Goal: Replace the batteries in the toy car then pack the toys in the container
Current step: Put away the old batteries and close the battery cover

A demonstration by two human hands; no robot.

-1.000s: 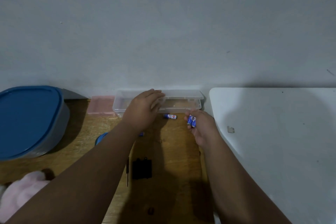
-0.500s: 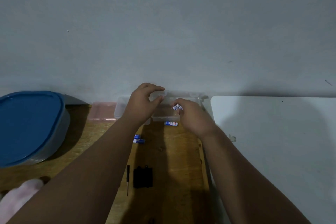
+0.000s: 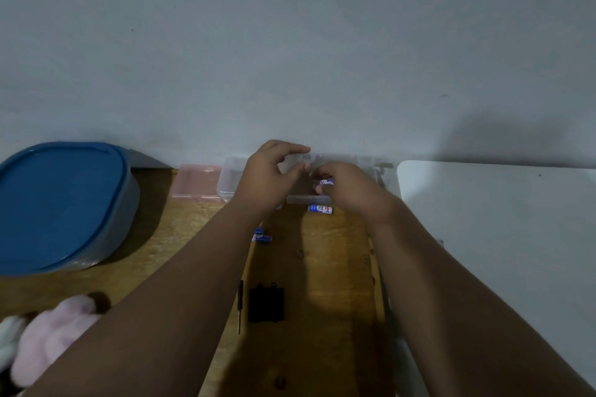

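An edge of the clear rectangular plastic box (image 3: 232, 184) is pinched between the thumb and forefinger of the left hand (image 3: 267, 177). A blue-and-white cylindrical battery (image 3: 326, 183) is gripped in the curled fingers of the right hand (image 3: 351, 192), just over the box. A second battery (image 3: 320, 209) lies on the wooden table (image 3: 335, 267) just below those fingers. Two more batteries (image 3: 263, 236) are seen beside the left wrist. The grey oval container with a blue lid (image 3: 58, 203) stands closed, well to the left of the left fingers.

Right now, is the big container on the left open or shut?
Shut. The blue lid lies flat on the container, covering its whole top; no contents show.
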